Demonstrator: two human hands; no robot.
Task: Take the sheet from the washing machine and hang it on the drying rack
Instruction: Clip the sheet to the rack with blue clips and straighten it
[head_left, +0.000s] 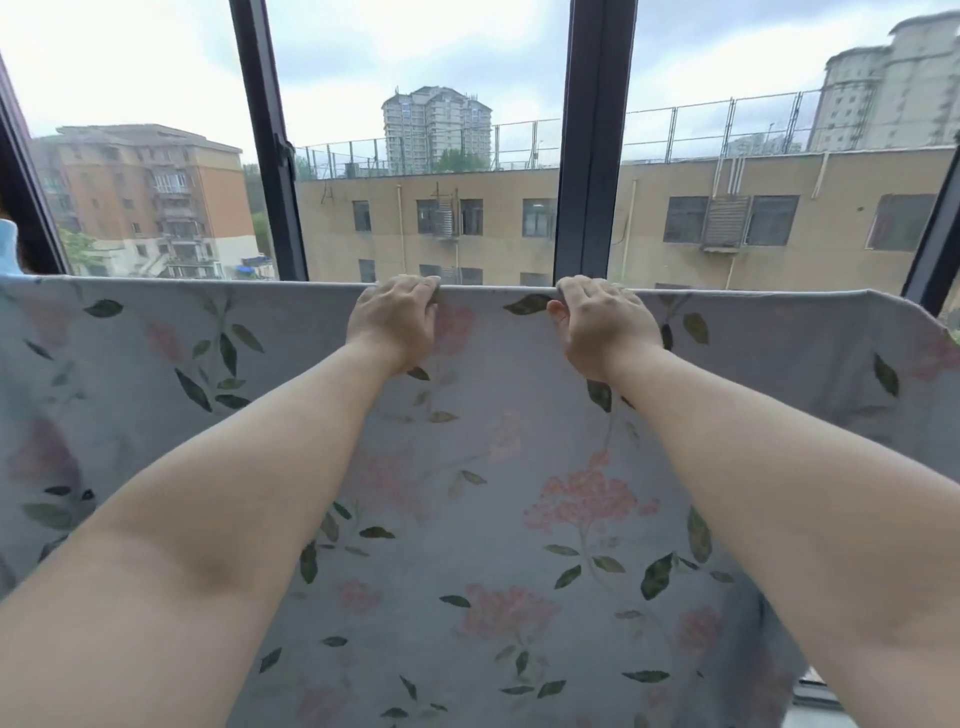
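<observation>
View from a person's head, both bare arms stretched forward. A grey floral sheet (498, 493) with pink blossoms and green leaves hangs flat across the whole view, its top fold running level in front of a dark-framed window (587, 156). The drying rack is hidden beneath that fold. The left hand (392, 319) and right hand (605, 325) sit near each other mid-fold, fingers together and curled over the top, the right thumb on the near side, gripping the cloth, likely to even and steady the drape. Apartment blocks (519, 228) stand outside
</observation>
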